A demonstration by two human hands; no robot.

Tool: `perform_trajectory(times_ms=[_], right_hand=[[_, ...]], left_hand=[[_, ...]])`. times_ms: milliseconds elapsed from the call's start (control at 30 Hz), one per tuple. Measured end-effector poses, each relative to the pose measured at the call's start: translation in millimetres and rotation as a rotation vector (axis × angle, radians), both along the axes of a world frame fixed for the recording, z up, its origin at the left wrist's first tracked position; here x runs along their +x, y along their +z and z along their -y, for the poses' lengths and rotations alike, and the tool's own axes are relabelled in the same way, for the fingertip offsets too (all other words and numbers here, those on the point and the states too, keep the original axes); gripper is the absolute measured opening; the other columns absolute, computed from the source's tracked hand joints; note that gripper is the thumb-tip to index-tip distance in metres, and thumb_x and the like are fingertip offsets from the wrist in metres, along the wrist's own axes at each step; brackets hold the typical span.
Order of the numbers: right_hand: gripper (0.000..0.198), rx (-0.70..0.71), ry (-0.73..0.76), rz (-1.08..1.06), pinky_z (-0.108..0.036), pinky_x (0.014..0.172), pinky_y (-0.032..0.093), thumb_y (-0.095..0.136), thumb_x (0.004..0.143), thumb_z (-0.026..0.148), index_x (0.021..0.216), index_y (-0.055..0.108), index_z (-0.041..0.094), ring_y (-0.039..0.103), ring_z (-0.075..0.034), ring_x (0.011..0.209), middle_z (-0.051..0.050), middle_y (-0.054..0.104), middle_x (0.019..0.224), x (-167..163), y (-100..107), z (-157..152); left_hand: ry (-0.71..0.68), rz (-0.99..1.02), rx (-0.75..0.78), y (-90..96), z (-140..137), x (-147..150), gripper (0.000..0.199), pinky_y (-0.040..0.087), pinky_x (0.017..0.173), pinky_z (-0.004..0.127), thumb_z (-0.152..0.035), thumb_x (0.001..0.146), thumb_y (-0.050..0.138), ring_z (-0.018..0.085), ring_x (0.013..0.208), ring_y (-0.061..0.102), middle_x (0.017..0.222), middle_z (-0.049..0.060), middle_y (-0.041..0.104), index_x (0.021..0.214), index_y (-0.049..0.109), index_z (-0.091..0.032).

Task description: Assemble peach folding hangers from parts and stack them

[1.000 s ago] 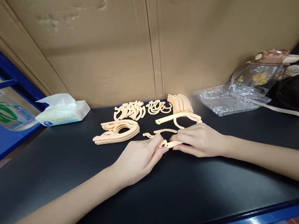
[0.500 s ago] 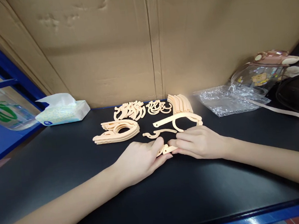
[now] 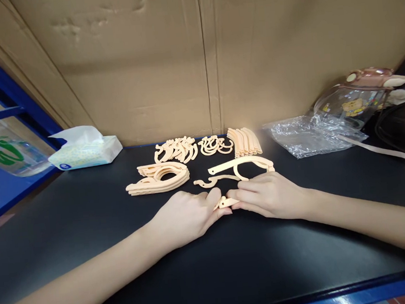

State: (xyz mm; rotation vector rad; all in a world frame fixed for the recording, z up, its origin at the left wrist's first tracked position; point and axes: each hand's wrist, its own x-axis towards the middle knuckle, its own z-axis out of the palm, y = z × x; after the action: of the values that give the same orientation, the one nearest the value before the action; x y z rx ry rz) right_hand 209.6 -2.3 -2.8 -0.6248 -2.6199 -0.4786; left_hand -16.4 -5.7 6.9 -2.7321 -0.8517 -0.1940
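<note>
1. Evidently gripped a cream piece [image 3: 217,204] at lower centre of the frame, in fingers of the left hand [image 3: 184,217].
2. Pinched a cream strip [image 3: 229,202] beside it, in fingers of the right hand [image 3: 272,196].
3. Saw a cream stack [image 3: 161,186] left of centre.

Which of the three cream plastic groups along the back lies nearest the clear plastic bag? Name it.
The right-hand row of long, gently curved cream plastic strips; the left heap and middle heap are hook-shaped pieces.
</note>
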Motion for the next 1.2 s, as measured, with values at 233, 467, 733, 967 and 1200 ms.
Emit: perform_trajectory(times_ms=[233, 467, 733, 967, 1200], right_hand=[[0.033, -0.085, -0.007, -0.020, -0.024, 0.053, 0.035, 0.033, 0.099, 0.033, 0.098, 0.061, 0.016, 0.053, -0.010, 0.056, 0.001, 0.060, 0.071, -0.3, -1.1, 0.4], [0.034, -0.211, -0.047, -0.016, -0.023, 0.054, 0.036, 0.033, 0.099, 0.034, 0.096, 0.062, 0.017, 0.056, -0.010, 0.059, 0.000, 0.061, 0.072, -0.6, -0.4, -0.1], [0.030, -0.094, -0.022, -0.038, -0.024, 0.054, 0.038, 0.038, 0.098, 0.033, 0.101, 0.064, 0.017, 0.056, -0.011, 0.058, 0.001, 0.063, 0.074, 1.8, -2.0, -4.1], [0.027, 0.031, 0.012, -0.110, -0.024, 0.055, 0.040, 0.042, 0.097, 0.030, 0.103, 0.065, 0.017, 0.057, -0.010, 0.059, 0.001, 0.066, 0.076, 4.2, -3.8, -5.1], [0.029, -0.014, 0.008, -0.127, -0.023, 0.053, 0.040, 0.042, 0.097, 0.031, 0.103, 0.065, 0.016, 0.058, -0.010, 0.059, 0.000, 0.065, 0.073, 2.3, -3.9, -3.1]], left_hand=[[-0.027, -0.064, 0.098, 0.1, -1.6, -1.9, 0.038, 0.024, 0.038, 0.025, -0.039, 0.101, 0.018, 0.018, 0.045, 0.058, 0.060, 0.002, 0.058, 0.080, 0.042, -0.017], [-0.043, -0.087, 0.262, 4.4, -2.5, 0.3, 0.033, 0.023, 0.039, 0.024, -0.035, 0.099, 0.029, 0.016, 0.046, 0.056, 0.059, 0.002, 0.056, 0.077, 0.044, -0.016], [-0.002, 0.087, -0.076, 3.2, -6.1, -2.3, 0.028, 0.032, 0.047, 0.024, -0.036, 0.098, 0.033, 0.015, 0.052, 0.057, 0.063, -0.001, 0.059, 0.078, 0.042, -0.018], [0.018, 0.086, -0.174, 3.3, -6.7, -3.5, 0.031, 0.030, 0.045, 0.024, -0.040, 0.100, 0.027, 0.017, 0.049, 0.057, 0.060, -0.001, 0.059, 0.081, 0.041, -0.019], [-0.042, 0.044, -0.046, 2.1, -7.4, -2.9, 0.036, 0.024, 0.040, 0.023, -0.038, 0.101, 0.018, 0.016, 0.042, 0.054, 0.053, -0.001, 0.057, 0.084, 0.041, -0.017]])
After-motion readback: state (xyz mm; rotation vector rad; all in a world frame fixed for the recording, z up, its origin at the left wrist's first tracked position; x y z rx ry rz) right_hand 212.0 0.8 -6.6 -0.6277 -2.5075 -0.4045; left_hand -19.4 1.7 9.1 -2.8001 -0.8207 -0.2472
